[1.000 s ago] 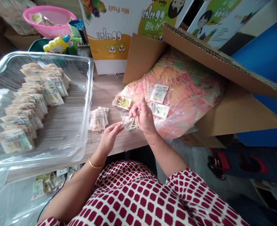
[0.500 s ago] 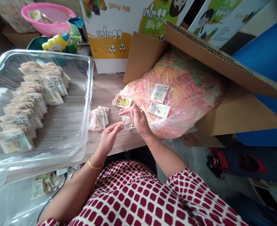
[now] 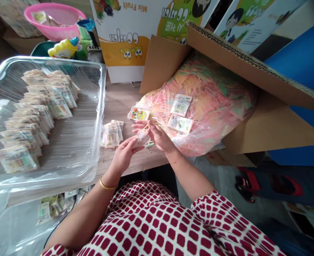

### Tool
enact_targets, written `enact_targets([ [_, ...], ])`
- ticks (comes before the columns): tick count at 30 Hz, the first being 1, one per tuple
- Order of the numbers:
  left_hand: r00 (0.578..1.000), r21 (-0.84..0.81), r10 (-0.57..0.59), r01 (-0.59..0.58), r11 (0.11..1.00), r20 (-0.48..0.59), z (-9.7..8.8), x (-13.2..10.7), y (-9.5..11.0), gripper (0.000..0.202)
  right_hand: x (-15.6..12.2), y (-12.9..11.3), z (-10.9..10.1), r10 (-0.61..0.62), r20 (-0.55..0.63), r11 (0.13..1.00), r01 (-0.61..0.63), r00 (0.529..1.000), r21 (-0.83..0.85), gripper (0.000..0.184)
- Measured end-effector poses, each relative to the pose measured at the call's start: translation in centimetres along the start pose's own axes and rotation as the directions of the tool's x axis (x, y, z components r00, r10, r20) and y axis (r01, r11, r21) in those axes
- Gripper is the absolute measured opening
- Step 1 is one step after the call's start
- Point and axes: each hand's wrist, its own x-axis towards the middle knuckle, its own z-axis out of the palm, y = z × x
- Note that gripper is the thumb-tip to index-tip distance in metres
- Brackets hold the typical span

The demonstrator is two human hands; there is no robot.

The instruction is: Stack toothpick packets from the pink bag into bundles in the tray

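Observation:
My left hand and my right hand meet over the table's front edge and both pinch a small clear packet with thin coloured sticks in it. Just left of the hands lies a short pile of filled packets on the wooden table. Right behind my right hand a big plastic bag of loose coloured sticks bulges out of an open cardboard box. Two printed labels and a yellow sticker packet rest on the bag.
A large clear plastic tray at left holds several rows of filled packets. Behind it stand a pink basket, a yellow bottle and printed display boxes. More packets lie below the table edge.
My right hand has lowered and turned towards the left hand, and the packet is now drawn closer between both hands. The left hand rose slightly to grip it.

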Motion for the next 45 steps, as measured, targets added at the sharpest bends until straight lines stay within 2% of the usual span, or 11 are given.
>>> enact_targets([
  [6,0.992,-0.054,-0.057,0.063,0.997,0.113,0.0,-0.2,0.3,0.034,0.4,-0.7,-1.3,0.033,0.001,0.941,-0.03,0.999,-0.336,0.052],
  [13,0.976,0.232,-0.061,0.011,0.973,0.21,-0.3,-0.2,-0.2,0.029,0.7,-2.6,-2.0,0.112,0.238,0.897,0.004,0.965,-0.441,0.053],
  [16,0.982,0.089,-0.109,0.096,0.991,0.152,-0.5,-0.2,0.0,0.028,0.1,-3.1,-2.2,-0.022,0.126,0.858,0.083,0.992,-0.507,0.045],
  [19,0.987,-0.033,-0.126,0.13,0.991,0.104,-1.3,-0.2,0.8,0.026,-2.9,-2.7,-2.7,-0.133,0.07,0.66,0.141,0.989,-0.738,0.027],
  [23,0.99,-0.067,-0.084,0.092,0.994,0.111,-2.6,0.0,1.7,0.022,-9.2,1.1,-3.6,0.039,0.366,0.294,0.34,0.93,-0.894,0.046],
  [25,0.992,-0.074,-0.082,0.09,0.993,0.095,-2.9,0.2,1.8,0.024,-11.9,3.9,-4.4,0.062,0.455,0.258,0.426,0.889,-0.867,0.049],
  [29,0.997,-0.073,-0.062,0.065,0.995,0.04,-2.6,0.1,1.3,0.015,-14.1,7.9,-6.1,0.013,0.409,0.362,0.377,0.912,-0.852,0.041],
  [33,0.997,0.014,0.033,-0.034,0.999,0.067,-2.0,-0.6,1.0,0.025,-13.8,7.8,-5.9,-0.083,0.292,0.48,0.295,0.953,-0.826,0.025],
  [36,0.982,0.181,0.117,-0.143,0.973,0.147,-1.8,-1.4,1.0,0.039,-12.6,5.3,-4.1,-0.184,0.068,0.582,0.164,0.981,-0.797,0.023],
  [40,0.957,0.347,0.165,-0.242,0.906,0.237,-1.3,-2.2,0.9,0.044,-9.2,-0.2,-1.2,-0.267,-0.191,0.808,0.111,0.945,-0.579,0.038],
  [45,0.975,0.208,0.126,-0.164,0.964,0.185,-0.7,-2.4,0.7,0.043,-4.9,-5.0,0.1,-0.325,-0.207,0.861,0.199,0.923,-0.467,0.032],
])
